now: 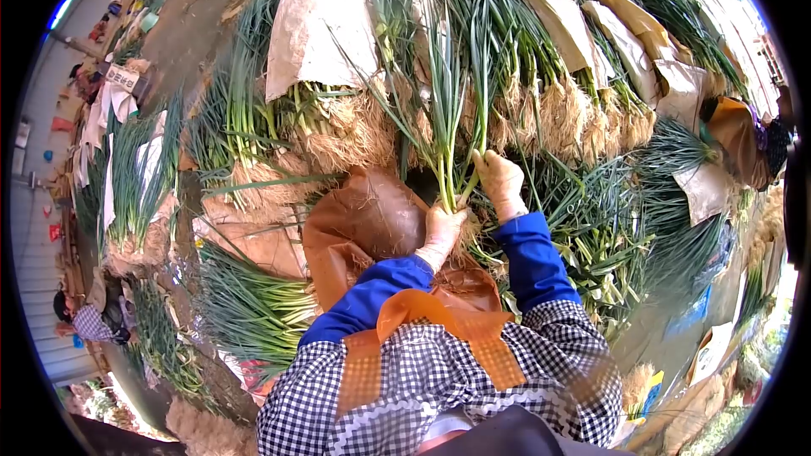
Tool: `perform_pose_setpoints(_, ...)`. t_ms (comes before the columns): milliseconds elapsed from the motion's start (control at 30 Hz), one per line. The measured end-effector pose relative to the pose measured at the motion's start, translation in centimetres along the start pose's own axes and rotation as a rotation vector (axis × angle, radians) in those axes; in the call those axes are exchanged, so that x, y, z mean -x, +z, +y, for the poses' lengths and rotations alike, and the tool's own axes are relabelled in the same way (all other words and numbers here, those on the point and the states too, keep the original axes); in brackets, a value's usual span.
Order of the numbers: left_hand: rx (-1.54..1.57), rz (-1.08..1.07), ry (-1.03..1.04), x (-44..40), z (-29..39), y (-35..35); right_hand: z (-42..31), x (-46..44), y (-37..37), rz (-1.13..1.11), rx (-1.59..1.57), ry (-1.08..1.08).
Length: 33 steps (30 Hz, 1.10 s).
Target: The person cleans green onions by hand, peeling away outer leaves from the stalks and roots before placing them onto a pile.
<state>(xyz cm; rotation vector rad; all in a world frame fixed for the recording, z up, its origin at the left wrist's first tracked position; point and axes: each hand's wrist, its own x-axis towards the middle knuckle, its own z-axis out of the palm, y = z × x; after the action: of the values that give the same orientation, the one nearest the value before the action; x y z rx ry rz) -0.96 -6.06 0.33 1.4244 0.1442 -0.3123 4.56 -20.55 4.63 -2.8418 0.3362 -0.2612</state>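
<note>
My left hand (441, 235), in a pale glove, is closed around the root end of a small bunch of green onions (448, 131). The bunch's long leaves point away from me, and its roots hang beside the hand. Just above and to the right, my right hand (500, 179), also gloved, has its fingers closed on one green onion stalk (482, 110) at the bunch's right side. Beneath my arms, a brown apron (367, 219) covers my lap, with bits of root on it.
Rooted green onions (541, 110) lie in a row ahead, partly under a pale sack (325, 25). Loose leaves (600, 236) are heaped at right. Trimmed green onions (253, 300) lie at left. Another person (93, 321) is at far left.
</note>
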Motion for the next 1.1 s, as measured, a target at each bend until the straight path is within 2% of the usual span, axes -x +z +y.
perform_pose_setpoints(33,-0.047,0.01,-0.011,-0.4,-0.6,-0.2,-0.6,0.7,0.4,0.122,0.009,-0.085)
perform_pose_setpoints(67,-0.044,0.01,-0.016,-0.7,-1.1,-0.3,-2.2,1.6,-1.9,0.036,0.001,-0.082)
perform_pose_setpoints(133,0.079,-0.043,-0.099,-1.0,-1.7,-0.4,-2.6,3.9,-2.6,0.082,-0.343,-0.261)
perform_pose_setpoints(167,0.236,-0.05,-0.14,-0.2,0.5,-0.3,-2.7,5.3,-3.3,-0.018,-0.41,-0.383)
perform_pose_setpoints(200,0.648,0.009,-0.271,-0.7,0.1,-0.2,-2.6,7.0,-4.3,-0.125,-0.479,-0.504)
perform_pose_setpoints(267,0.307,0.029,-0.159,-1.6,-2.6,-0.8,-2.2,9.8,-9.5,-0.655,-0.783,-0.408)
perform_pose_setpoints(333,0.177,0.013,-0.094,-0.9,-0.1,-0.5,-0.4,10.1,-12.4,-0.789,-0.722,-0.37)
perform_pose_setpoints(433,0.082,-0.003,-0.039,-0.7,-0.5,0.0,4.4,7.7,-9.1,-0.708,-0.038,-0.261)
perform_pose_setpoints(467,0.151,-0.062,-0.037,-0.4,0.5,0.3,2.1,5.6,-10.5,-0.822,0.085,0.099)
perform_pose_setpoints(500,0.219,-0.114,-0.037,-0.1,1.1,0.4,3.0,6.0,-5.3,-0.711,-0.637,0.227)
perform_pose_setpoints(533,0.11,-0.117,0.017,-0.1,0.3,0.4,1.8,6.4,-4.8,-0.632,-0.894,0.232)
perform_pose_setpoints(567,0.214,-0.176,-0.017,-0.3,0.0,0.2,0.3,5.8,-4.1,-0.609,-0.948,0.201)
perform_pose_setpoints(600,0.32,-0.237,-0.049,-0.6,0.1,0.2,-0.2,5.5,-2.5,-0.604,-0.849,0.126)
perform_pose_setpoints(633,0.188,-0.139,0.048,-0.2,0.1,0.3,-0.6,5.2,-1.0,-0.596,-0.693,0.03)
perform_pose_setpoints(667,0.184,-0.141,0.053,-0.3,0.2,0.0,-1.7,4.7,-3.0,-0.586,-0.463,-0.033)
perform_pose_setpoints(733,0.168,-0.216,-0.089,-0.1,0.3,-0.9,1.5,5.6,3.7,-0.289,-0.719,-0.264)
perform_pose_setpoints(767,0.177,-0.26,-0.174,-0.2,-0.1,-1.4,0.1,5.5,-0.8,-0.234,-0.482,-0.405)
perform_pose_setpoints(800,0.311,-0.329,-0.347,-0.4,-0.3,-1.7,-0.9,5.6,-3.5,-0.178,-0.244,-0.538)
perform_pose_setpoints(867,0.307,-0.392,-0.417,-1.0,-1.3,-2.2,-1.3,5.3,-4.6,-0.292,0.111,-0.657)
perform_pose_setpoints(933,0.391,-0.395,-0.452,-0.7,-0.5,-1.8,-0.7,5.8,-5.6,-0.354,0.09,-0.754)
perform_pose_setpoints(967,0.394,-0.33,-0.484,-0.7,-0.3,-1.6,-1.9,5.8,-7.7,-0.57,0.115,-0.722)
perform_pose_setpoints(1033,0.486,-0.267,-0.514,-1.0,0.9,-1.4,-2.2,8.8,-8.9,-0.876,-0.265,-0.769)
perform_pose_setpoints(1067,0.413,-0.262,-0.508,-1.6,0.1,-1.4,1.0,12.1,-3.8,-1.004,-0.672,-0.836)
perform_pose_setpoints(1100,0.51,-0.285,-0.541,-1.3,1.4,-1.4,0.3,11.5,-6.2,-1.123,-0.647,-0.803)
